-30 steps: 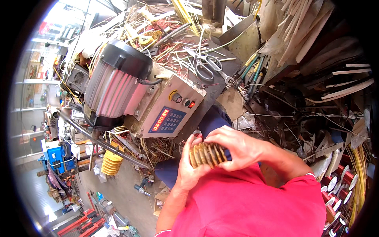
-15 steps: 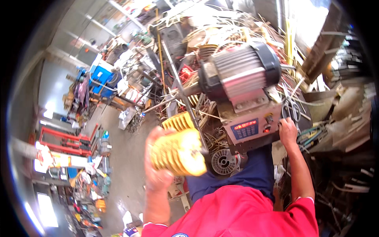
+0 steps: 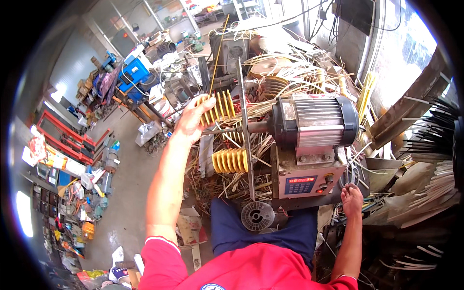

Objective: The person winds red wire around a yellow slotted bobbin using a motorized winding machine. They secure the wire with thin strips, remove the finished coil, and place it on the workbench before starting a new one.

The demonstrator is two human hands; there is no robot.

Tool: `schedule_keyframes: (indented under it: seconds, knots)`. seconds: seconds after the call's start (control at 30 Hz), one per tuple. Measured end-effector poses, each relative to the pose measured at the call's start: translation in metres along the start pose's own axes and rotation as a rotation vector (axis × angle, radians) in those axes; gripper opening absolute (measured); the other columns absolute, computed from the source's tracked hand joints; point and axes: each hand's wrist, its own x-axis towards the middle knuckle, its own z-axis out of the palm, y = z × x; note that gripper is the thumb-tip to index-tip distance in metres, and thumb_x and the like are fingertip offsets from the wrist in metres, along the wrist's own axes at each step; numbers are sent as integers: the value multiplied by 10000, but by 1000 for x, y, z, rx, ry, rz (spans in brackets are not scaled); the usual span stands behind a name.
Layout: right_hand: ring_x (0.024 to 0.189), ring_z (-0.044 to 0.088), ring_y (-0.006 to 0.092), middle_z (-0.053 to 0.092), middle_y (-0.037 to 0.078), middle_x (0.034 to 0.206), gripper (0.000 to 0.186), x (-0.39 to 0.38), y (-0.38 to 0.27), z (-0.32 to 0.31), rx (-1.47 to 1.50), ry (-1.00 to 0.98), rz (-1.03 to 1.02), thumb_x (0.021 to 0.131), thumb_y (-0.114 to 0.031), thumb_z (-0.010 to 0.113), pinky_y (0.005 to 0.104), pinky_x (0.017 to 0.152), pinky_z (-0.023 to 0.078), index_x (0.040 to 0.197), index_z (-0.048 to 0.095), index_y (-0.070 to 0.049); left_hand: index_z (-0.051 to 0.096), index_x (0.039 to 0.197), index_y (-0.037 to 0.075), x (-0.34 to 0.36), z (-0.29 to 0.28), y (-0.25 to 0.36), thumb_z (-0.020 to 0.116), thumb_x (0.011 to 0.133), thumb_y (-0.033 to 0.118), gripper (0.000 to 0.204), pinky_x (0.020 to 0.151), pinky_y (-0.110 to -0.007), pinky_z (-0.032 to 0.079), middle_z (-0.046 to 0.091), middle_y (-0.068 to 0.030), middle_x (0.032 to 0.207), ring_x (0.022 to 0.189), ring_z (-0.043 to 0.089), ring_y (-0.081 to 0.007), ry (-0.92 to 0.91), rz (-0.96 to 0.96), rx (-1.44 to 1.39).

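Observation:
My left hand [image 3: 192,118] grips a yellow ribbed coil former [image 3: 218,107] by its outer end, fingers over the top. The former lies against the upper half of an upright flat metal bar [image 3: 245,92]. On the bar's lower half sits a matching ribbed former [image 3: 229,160]. The bar is mounted on the shaft of a coil winding machine [image 3: 309,166], topped by a finned motor [image 3: 316,121]. My right hand [image 3: 352,198] is closed just below a pair of scissors [image 3: 354,173], beside the control box; what its fingers hold, if anything, is hidden.
A grey plastic spool [image 3: 257,216] stands below the bar, between my legs. Tangled strips and offcuts [image 3: 285,72] heap behind the machine. Bundles of pale strips [image 3: 430,193] lie at the right. A red metal frame [image 3: 65,140] and a blue machine [image 3: 134,75] stand at the left.
My left hand has moved up and away from me with the coil former, which now lies at the bar's upper half. The right hand stays near the scissors. The view has shifted.

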Motion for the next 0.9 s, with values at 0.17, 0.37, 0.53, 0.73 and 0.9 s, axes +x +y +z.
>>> schedule_keyframes:
  seconds: [0.17, 0.37, 0.53, 0.73, 0.9]
  knots:
    - [843, 663, 157, 679, 57, 1033, 166, 8, -25, -6, 12, -15, -71, 1043, -106, 512, 253, 679, 567, 1186, 581, -59, 637, 1113, 145, 17, -8, -7, 735, 925, 338, 287, 583, -245, 535, 678, 32, 908, 765, 673, -90, -63, -25, -67]
    - [857, 660, 130, 692, 57, 1089, 182, -39, -51, 58, -142, 19, -293, 1035, -140, 561, 250, 661, 536, 1200, 622, -93, 624, 1236, 97, 35, -12, -8, 677, 960, 376, 396, 661, -274, 585, 704, -30, 1016, 855, 693, -151, -170, -92, -164]
    - [790, 571, 86, 659, 38, 1028, 194, -91, -81, 139, -403, -124, -613, 1006, -109, 629, 231, 659, 462, 1186, 680, -59, 607, 1276, 79, 55, -17, -10, 668, 967, 395, 446, 655, -278, 623, 713, -88, 1056, 862, 718, -199, -196, -151, -269]
    - [798, 589, 107, 624, 93, 1069, 167, -133, -98, 271, -650, -632, -949, 966, 21, 621, 229, 697, 486, 1124, 658, 64, 585, 1287, 68, 41, -28, 0, 712, 926, 237, 418, 702, -279, 573, 694, -69, 1108, 969, 690, -162, -336, -59, -180]
    - [805, 646, 112, 676, 96, 1008, 201, -132, -94, 373, -843, -735, -899, 964, 30, 592, 243, 754, 529, 1145, 678, 48, 520, 1363, 71, 28, -24, -7, 719, 891, 205, 530, 771, -293, 597, 672, -66, 1163, 996, 677, -150, -410, -23, -222]
